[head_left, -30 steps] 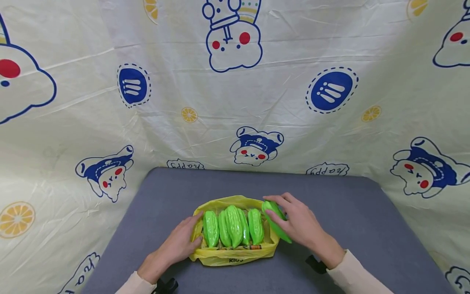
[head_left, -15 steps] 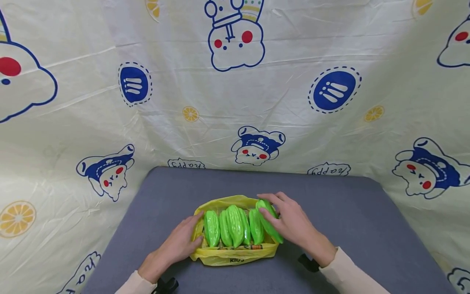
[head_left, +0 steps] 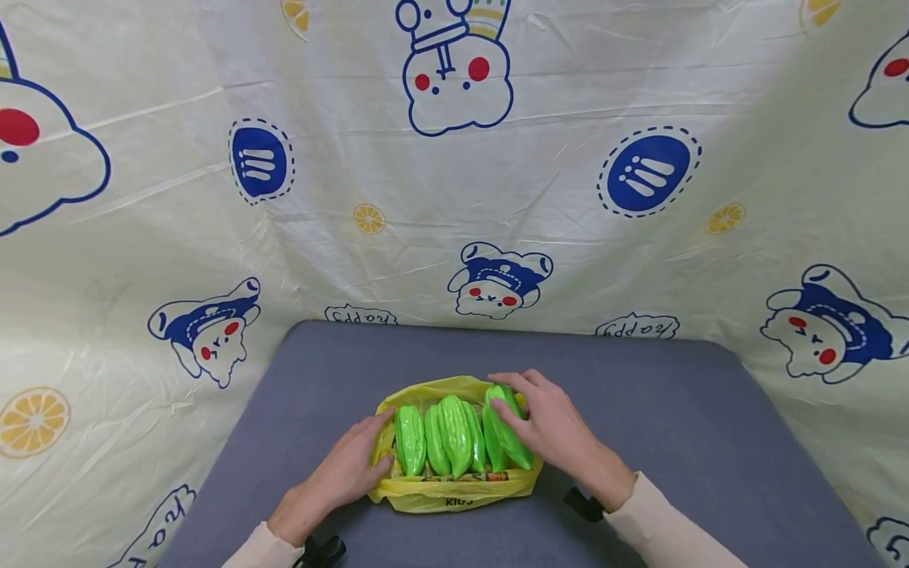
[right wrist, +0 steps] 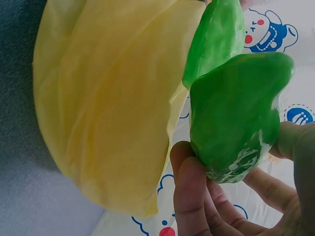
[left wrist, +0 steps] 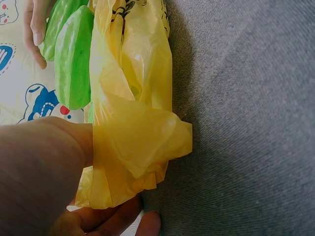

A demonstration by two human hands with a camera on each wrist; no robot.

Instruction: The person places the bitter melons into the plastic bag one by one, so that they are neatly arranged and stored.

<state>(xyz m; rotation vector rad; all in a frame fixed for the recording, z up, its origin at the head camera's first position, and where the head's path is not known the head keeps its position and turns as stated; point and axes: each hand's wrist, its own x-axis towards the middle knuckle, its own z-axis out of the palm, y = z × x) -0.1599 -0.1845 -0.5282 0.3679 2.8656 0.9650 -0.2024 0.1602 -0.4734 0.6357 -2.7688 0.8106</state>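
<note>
A yellow plastic bag point(head_left: 461, 500) sits opened out on the table, with several ribbed green bitter melons point(head_left: 454, 438) side by side in it. On its left side my left hand point(head_left: 348, 465) grips the rim; in the left wrist view the thumb goes behind the yellow plastic point(left wrist: 133, 118) and the fingers are outside. My right hand point(head_left: 557, 422) pinches one bitter melon point(head_left: 513, 442) between thumb and fingers, tilted over the bag's right end. In the right wrist view that held melon point(right wrist: 236, 115) overlaps another melon point(right wrist: 216, 42); whether they touch is unclear.
The grey tabletop point(head_left: 675, 442) extends on all sides of the bag. Behind and beside the table hangs a pale printed curtain point(head_left: 525, 197). A dark wrist strap piece point(head_left: 585, 503) shows below the right wrist.
My right hand has moved left with the bitter melon, from outside the bag's right rim to over the bag beside the other melons. The left hand has stayed on the rim.
</note>
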